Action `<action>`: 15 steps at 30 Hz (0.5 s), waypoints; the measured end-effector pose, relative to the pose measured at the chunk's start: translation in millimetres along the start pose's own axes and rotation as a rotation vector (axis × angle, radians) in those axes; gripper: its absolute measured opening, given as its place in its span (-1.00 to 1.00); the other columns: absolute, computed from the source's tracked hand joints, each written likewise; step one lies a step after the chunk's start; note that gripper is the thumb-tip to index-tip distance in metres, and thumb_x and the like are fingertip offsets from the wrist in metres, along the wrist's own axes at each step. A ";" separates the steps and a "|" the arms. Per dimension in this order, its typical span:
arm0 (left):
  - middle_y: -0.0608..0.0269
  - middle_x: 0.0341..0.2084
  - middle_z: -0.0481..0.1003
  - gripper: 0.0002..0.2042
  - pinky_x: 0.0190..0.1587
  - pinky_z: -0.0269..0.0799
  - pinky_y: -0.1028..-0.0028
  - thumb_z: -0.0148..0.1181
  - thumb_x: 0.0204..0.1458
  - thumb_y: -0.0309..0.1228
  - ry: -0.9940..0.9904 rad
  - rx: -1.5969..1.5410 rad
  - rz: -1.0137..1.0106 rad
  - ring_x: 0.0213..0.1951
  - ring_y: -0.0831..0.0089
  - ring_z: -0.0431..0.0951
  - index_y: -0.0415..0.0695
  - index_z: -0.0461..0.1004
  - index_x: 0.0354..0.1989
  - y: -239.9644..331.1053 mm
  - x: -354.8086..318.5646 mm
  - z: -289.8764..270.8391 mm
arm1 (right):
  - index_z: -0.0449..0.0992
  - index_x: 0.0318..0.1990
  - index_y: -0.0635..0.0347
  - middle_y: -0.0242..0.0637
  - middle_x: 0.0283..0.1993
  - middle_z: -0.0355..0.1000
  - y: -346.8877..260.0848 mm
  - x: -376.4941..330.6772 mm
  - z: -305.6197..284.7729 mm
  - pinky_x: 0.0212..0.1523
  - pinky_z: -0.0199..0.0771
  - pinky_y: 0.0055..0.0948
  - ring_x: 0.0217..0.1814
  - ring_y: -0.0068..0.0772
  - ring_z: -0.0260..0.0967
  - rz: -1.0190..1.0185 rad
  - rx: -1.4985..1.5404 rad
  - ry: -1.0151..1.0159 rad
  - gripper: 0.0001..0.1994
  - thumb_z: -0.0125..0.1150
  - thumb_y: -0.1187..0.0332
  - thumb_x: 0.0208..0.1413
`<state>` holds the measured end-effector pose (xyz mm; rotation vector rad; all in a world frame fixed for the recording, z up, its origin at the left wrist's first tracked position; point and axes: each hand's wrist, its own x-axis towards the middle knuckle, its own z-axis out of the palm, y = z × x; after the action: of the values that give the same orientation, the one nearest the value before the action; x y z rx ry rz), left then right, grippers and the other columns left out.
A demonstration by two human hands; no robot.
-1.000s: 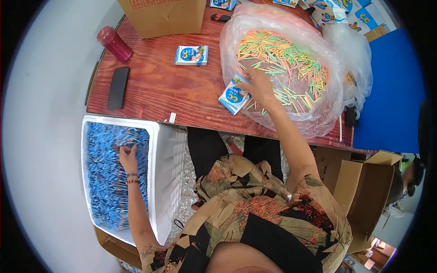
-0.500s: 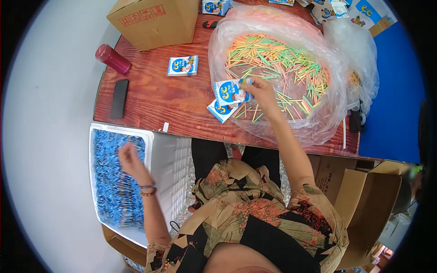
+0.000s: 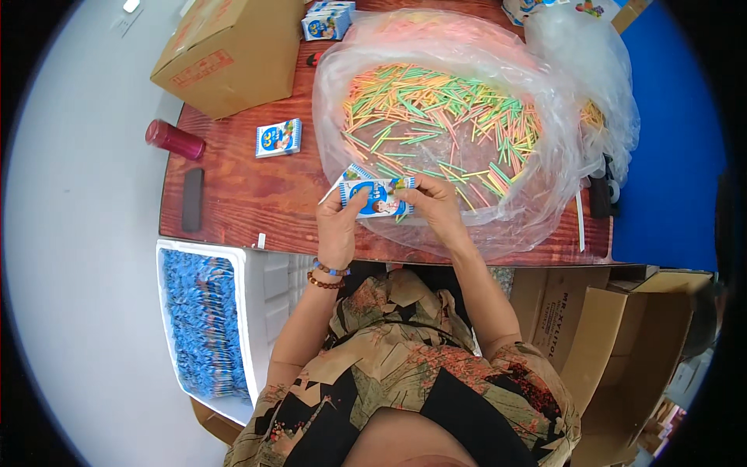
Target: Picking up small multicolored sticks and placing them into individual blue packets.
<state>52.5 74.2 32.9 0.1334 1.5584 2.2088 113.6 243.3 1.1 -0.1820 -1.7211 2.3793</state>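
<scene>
Both hands hold a small blue-and-white packet point(image 3: 379, 199) level above the near edge of the wooden table. My left hand point(image 3: 338, 233) pinches its left end, thumb on the front. At the right end, my right hand point(image 3: 440, 208) grips it with thumb and fingers. A second similar packet point(image 3: 355, 172) shows partly behind the first; whether my left hand also holds it I cannot tell. Just beyond, a large clear plastic bag point(image 3: 331, 97) lies spread open, with many thin pink, yellow and green sticks point(image 3: 420, 101) in it.
A small packet stack point(image 3: 278, 138) lies left of the bag, more packets point(image 3: 327, 23) behind. A cardboard box point(image 3: 226, 62), red tumbler point(image 3: 176, 140) and dark oblong object point(image 3: 192, 200) occupy the left. A white foam box point(image 3: 243, 311) full of packets stands below; an open carton point(image 3: 634, 358) stands right.
My left hand has come up from the foam box to the packet in my right hand. The packet is now held between both hands. The view has shifted slightly.
</scene>
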 end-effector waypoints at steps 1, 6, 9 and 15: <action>0.30 -0.29 0.58 -0.84 -0.20 0.46 0.58 0.13 0.13 -0.52 -0.007 0.000 -0.003 -0.29 0.62 0.54 -0.28 0.53 -0.15 -0.7 1.0 -1.0 | 0.58 -0.18 0.29 -0.40 -0.28 0.54 -1.6 -0.7 1.1 -0.27 0.41 -0.63 -0.29 -0.70 0.42 -0.002 -0.001 0.007 -0.85 0.24 0.48 0.10; 0.31 -0.32 0.58 -0.86 -0.25 0.45 0.62 0.19 0.09 -0.55 0.044 -0.030 0.016 -0.33 0.68 0.53 -0.26 0.54 -0.18 -10.3 -0.6 -7.0 | 0.59 -0.28 0.33 -0.49 -0.37 0.51 -9.7 -6.4 9.0 -0.32 0.33 -0.67 -0.34 -0.77 0.33 0.115 0.042 0.033 -0.88 0.26 0.46 0.07; 0.30 -0.30 0.58 -0.86 -0.23 0.46 0.60 0.18 0.10 -0.56 0.062 -0.111 -0.001 -0.30 0.66 0.54 -0.27 0.54 -0.18 -8.7 -7.0 -5.1 | 0.59 -0.28 0.31 -0.48 -0.37 0.51 -1.0 -4.8 11.4 -0.32 0.34 -0.66 -0.34 -0.76 0.33 0.097 0.015 0.044 -0.89 0.27 0.46 0.07; 0.26 -0.23 0.57 -0.86 -0.16 0.50 0.52 0.14 0.14 -0.52 0.122 -0.266 -0.057 -0.23 0.57 0.56 -0.27 0.53 -0.17 -14.5 -8.5 -20.1 | 0.56 -0.47 0.28 -0.55 -0.52 0.37 1.0 -0.5 21.9 -0.46 0.13 -0.62 -0.47 -0.78 0.13 -0.016 -0.262 0.034 -0.89 0.29 0.45 0.05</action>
<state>57.9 57.2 13.7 -0.1267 1.2939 2.3920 109.3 222.7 7.1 -0.2441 -2.0053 2.1190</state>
